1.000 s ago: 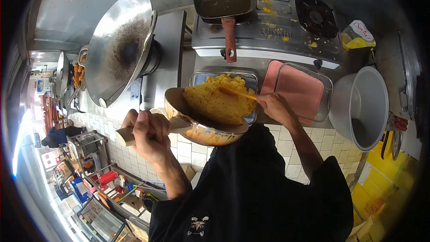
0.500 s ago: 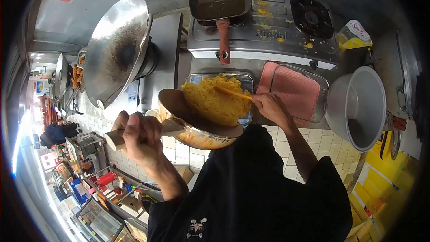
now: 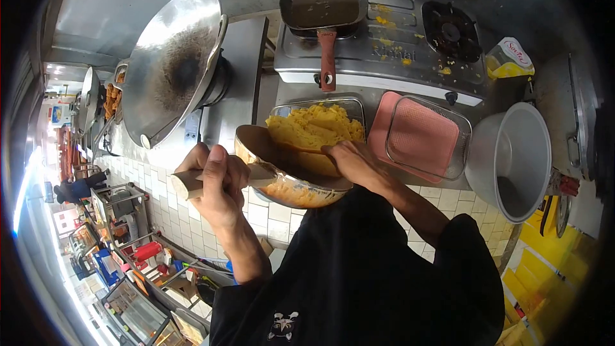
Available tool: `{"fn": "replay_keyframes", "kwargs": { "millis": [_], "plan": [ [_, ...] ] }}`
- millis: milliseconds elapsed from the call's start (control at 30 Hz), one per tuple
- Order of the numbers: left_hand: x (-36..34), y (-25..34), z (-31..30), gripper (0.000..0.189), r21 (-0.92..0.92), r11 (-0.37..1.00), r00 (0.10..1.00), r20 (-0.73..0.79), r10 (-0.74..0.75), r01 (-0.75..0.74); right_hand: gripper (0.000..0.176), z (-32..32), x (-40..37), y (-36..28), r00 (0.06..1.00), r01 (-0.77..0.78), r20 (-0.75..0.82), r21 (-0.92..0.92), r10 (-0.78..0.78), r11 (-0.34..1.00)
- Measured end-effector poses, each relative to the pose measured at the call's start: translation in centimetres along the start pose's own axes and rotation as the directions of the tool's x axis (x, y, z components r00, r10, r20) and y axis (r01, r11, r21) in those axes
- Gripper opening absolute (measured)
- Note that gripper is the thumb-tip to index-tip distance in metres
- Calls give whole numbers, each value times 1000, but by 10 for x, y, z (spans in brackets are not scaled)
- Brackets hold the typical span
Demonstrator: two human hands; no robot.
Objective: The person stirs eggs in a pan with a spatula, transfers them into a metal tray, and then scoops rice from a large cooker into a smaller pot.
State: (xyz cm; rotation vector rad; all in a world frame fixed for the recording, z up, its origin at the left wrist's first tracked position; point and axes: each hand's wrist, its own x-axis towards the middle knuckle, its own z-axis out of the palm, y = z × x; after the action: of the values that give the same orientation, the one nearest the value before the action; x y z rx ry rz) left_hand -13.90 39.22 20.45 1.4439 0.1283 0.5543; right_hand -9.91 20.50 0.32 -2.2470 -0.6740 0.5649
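Note:
My left hand (image 3: 214, 176) is wrapped round the pale handle of a tilted pan (image 3: 298, 189), whose outside is streaked with orange food. Yellow mash (image 3: 314, 127) lies in a wire-rimmed tray (image 3: 355, 104) beyond the pan, and some mash is still inside the pan. My right hand (image 3: 352, 163) is closed on a wooden spatula (image 3: 298, 148), mostly hidden by the hand and the food, at the pan's far edge.
A large wok (image 3: 173, 70) stands at the left. Behind the tray is a gas stove (image 3: 384, 57) bearing a square pan (image 3: 323, 3) of dark liquid. To the right are a pink tray (image 3: 423, 134), a wire basket (image 3: 466, 154) and a grey pot (image 3: 509, 154).
My right hand has moved left and nearer to me, bringing the spatula from above the mash down to the pan. Much of the mash has slid from the pan into the tray.

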Motion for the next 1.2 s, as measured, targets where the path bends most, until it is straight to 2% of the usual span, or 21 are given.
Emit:
{"fn": "replay_keyframes", "kwargs": {
  "millis": [133,267,300,400,500,600,800,867,900,1000,1100,1200],
  "plan": [
    [0,-2,-8,37,12,1000,1000,11,15,-15,19,-12,1,11,995,-95,28,38,94,995],
    [2,-1,-14,37,-7,1000,1000,2,-2,2,17,5,5,49,984,-114,-119,126,129,985],
    [2,-1,-16,37,-1,1000,1000,-9,-5,5,17,-10,8,42,981,-190,-8,88,191,978],
    [6,-3,-18,37,5,1000,1000,1,-10,9,20,-24,12,46,989,-145,43,19,144,989],
    [9,-7,-21,37,2,1000,1000,9,1,-1,25,-36,16,25,990,-144,-17,-63,143,988],
    [12,-10,-26,37,-1,1000,1000,3,0,0,28,-41,30,2,979,21,-195,-182,-57,983],
    [15,-9,-28,40,-40,997,998,-8,-66,66,31,1,84,-9,920,233,-151,-534,-362,813],
    [16,-9,-29,42,-66,994,996,-14,-90,89,30,-3,92,-22,976,216,90,-533,-199,818],
    [18,-11,-30,42,-73,994,996,-17,-88,87,30,-8,93,-27,972,206,208,-534,-108,820],
    [21,-13,-30,40,-95,991,994,-33,-102,99,24,-15,84,-22,949,313,118,-492,-294,813],
    [24,-14,-30,39,-113,988,994,-29,-109,105,18,-19,90,-12,931,301,-21,-517,-363,802],
    [25,-13,-31,39,-102,989,993,-33,-112,108,19,-52,93,-17,986,165,98,-473,-134,866]
  ]
}}
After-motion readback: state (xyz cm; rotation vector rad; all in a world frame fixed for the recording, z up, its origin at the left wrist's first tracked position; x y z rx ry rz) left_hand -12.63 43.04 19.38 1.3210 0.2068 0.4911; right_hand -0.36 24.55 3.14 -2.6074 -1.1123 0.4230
